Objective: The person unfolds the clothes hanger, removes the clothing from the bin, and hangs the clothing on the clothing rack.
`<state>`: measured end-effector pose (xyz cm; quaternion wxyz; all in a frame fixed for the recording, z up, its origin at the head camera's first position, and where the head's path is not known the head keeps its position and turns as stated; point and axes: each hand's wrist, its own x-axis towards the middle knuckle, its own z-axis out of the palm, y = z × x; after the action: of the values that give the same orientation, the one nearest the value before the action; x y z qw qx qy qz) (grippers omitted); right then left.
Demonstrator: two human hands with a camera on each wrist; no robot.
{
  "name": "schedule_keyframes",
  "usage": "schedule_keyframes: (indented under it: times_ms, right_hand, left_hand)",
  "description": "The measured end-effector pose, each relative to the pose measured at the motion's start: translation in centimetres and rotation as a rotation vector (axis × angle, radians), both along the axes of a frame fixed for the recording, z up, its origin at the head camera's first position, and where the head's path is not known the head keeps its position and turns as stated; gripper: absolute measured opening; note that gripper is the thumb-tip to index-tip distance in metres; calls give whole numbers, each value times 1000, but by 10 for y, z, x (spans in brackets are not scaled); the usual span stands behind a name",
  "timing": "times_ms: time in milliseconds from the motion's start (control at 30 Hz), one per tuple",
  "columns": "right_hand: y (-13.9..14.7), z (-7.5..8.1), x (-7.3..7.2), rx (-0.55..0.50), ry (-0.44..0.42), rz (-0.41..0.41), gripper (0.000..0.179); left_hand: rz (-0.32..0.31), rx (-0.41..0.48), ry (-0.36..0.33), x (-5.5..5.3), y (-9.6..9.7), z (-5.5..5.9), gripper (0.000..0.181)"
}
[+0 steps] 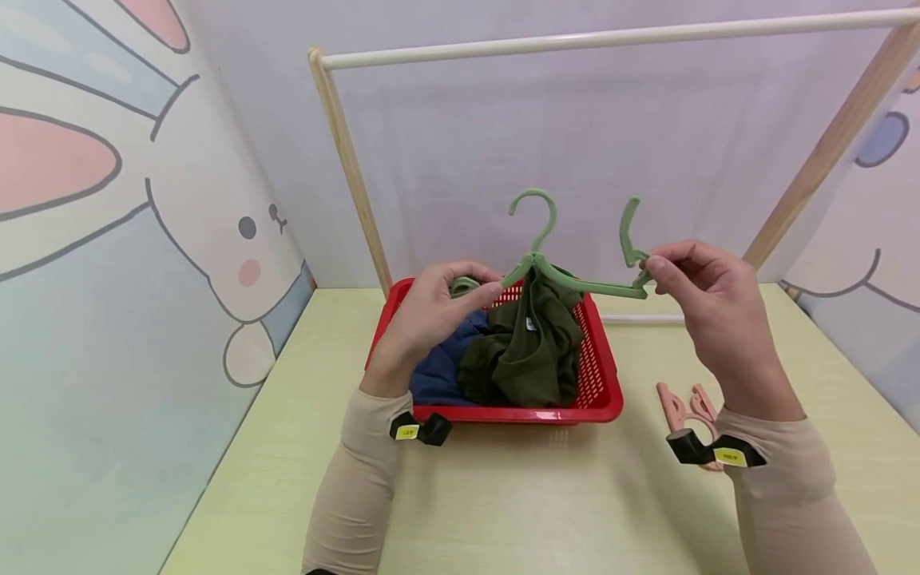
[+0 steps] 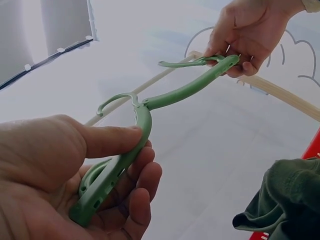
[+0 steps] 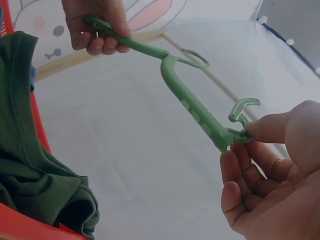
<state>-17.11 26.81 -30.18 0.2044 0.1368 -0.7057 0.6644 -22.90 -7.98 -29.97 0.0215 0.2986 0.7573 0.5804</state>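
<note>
A green folding clothes hanger (image 1: 589, 286) is held up between both hands, its hook pointing upward, above the red basket. My left hand (image 1: 449, 307) grips one arm of it, thumb along the top and fingers curled beneath, as the left wrist view shows of the hanger (image 2: 182, 92). At the opposite end, my right hand (image 1: 719, 307) pinches a small hinged piece by the tip, from which a curved part sticks up. In the right wrist view the hanger (image 3: 192, 102) slants between the hands. Behind and below it lies a dark green garment (image 1: 528, 351).
The red basket (image 1: 607, 391) on the pale table (image 1: 503, 495) also contains a blue garment (image 1: 438, 371). A pink folding hanger (image 1: 672, 409) lies at the right, partly hidden by the right wrist. A rack with a white rail (image 1: 611, 38) and wooden posts stands behind.
</note>
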Motion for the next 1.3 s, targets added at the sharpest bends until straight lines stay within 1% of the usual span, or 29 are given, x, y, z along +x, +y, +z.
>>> schedule_keyframes:
  times_ms: [100,267,367,467,600,667,800,833,900,1033,1133,1300]
  right_hand:
    - [3,1,0,23,-5,-4,16]
    - [11,1,1,-18,-24,46,12]
    - [12,2,3,-14,-43,69,13]
    - [13,3,5,-15,-53,100,12]
    - [17,3,7,-34,-98,148,8]
    - [20,4,8,25,-157,125,10]
    - [26,5,10,208,-276,66,18]
    - [27,5,11,231,-293,67,18]
    - [29,4,11,206,-300,107,16]
    - [28,5,10,184,-277,155,12]
    - [27,6,10,249,-276,141,14]
    - [27,8,10,310,-319,131,18]
  left_hand:
    - [9,0,11,-1,-6,2,20]
    - [21,36,7,-4,-16,1,21]
    - [24,55,10,-6,-19,1,20]
    - [22,75,12,-6,-22,2,19]
    - [31,89,13,-4,-24,4,20]
    - [41,85,16,-3,-25,5,20]
    - [48,79,12,-2,-27,6,19]
    - [48,82,8,-2,-27,7,19]
    - [49,85,2,-2,-28,7,18]
    - [53,88,6,-2,-30,8,17]
    - [54,82,14,-2,-30,8,18]
    - [54,88,11,-2,-29,7,19]
